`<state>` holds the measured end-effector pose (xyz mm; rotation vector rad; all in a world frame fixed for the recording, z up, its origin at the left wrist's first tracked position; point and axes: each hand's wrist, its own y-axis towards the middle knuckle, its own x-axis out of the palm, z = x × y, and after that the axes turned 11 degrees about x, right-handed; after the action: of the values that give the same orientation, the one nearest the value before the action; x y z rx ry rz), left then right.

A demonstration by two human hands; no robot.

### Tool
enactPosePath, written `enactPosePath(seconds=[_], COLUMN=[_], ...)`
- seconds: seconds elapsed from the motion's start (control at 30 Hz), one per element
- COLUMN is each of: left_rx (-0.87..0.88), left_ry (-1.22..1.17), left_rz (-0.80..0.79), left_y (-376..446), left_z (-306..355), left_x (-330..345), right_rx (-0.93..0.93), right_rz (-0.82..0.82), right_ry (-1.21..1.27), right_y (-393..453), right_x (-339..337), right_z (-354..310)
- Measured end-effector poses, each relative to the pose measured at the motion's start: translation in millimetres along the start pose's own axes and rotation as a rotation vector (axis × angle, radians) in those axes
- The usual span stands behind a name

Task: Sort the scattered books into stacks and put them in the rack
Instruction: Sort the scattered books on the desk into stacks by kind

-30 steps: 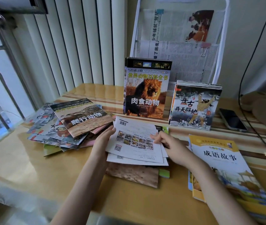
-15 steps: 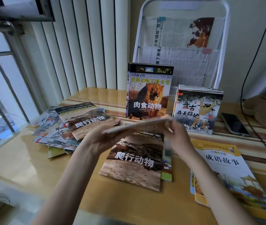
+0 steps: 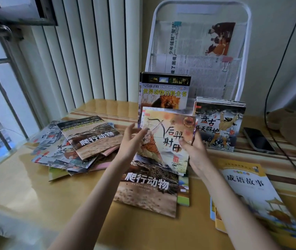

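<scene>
Head view: right hand point(image 3: 195, 154) pinching the archer picture book point(image 3: 167, 141) at its right edge, thumb on the cover; left hand point(image 3: 131, 141) released, fingers straight against the left edge. Held above the surface point(image 3: 26, 186), cover up, tilted toward the camera, long axis running away toward the rack point(image 3: 199, 51). Matching stack point(image 3: 219, 123) leaning just right of it, nearest the right hand. Likely destination, judging by cover style.
</scene>
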<state>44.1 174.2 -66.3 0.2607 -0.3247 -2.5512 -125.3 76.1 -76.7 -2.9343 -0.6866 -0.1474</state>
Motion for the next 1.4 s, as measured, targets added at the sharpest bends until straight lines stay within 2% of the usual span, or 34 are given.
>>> enactPosePath(seconds=[0.07,0.13,0.2,0.3,0.4,0.5,0.63,0.8,0.93,1.1,1.23,1.4], left_rx=[0.025,0.066,0.112,0.177,0.211,0.212,0.314,0.471,0.426,0.239,0.190,0.243], left_ry=[0.045,0.106,0.066,-0.057,0.008,0.051,0.038,0.139,0.221,0.251,0.133,0.011], left_rz=[0.161,0.082,-0.015,0.035,0.035,0.061,0.029,-0.073,-0.139,-0.155,-0.169,-0.230], left_y=[7,14,13,7,-4,-5,12,55,66,65,73,71], left_z=[-4,-3,3,3,-14,-26,-7,14,0,-51,-58,-55], left_x=[2,3,7,13,18,23,52,133,183,203,202,208], right_rx=[-0.026,-0.071,-0.124,-0.103,0.056,0.036,-0.098,-0.169,-0.086,0.011,0.065,0.049], right_rz=[0.008,0.004,-0.003,0.003,-0.007,0.010,0.260,0.576,0.684,0.595,0.620,0.615], right_ry=[0.022,0.002,-0.074,-0.284,-0.497,-0.593,-0.566,-0.515,-0.550,-0.720,-0.588,-0.444], right_y=[1,3,3,-1,-4,-1,6,18,45,71,80,86], right_x=[-2,-1,3,8,8,5,-17,-80,-124,-132,-141,-152], right_z=[-2,-9,-17,-18,-11,-6,-24,-51,-31,3,5,10])
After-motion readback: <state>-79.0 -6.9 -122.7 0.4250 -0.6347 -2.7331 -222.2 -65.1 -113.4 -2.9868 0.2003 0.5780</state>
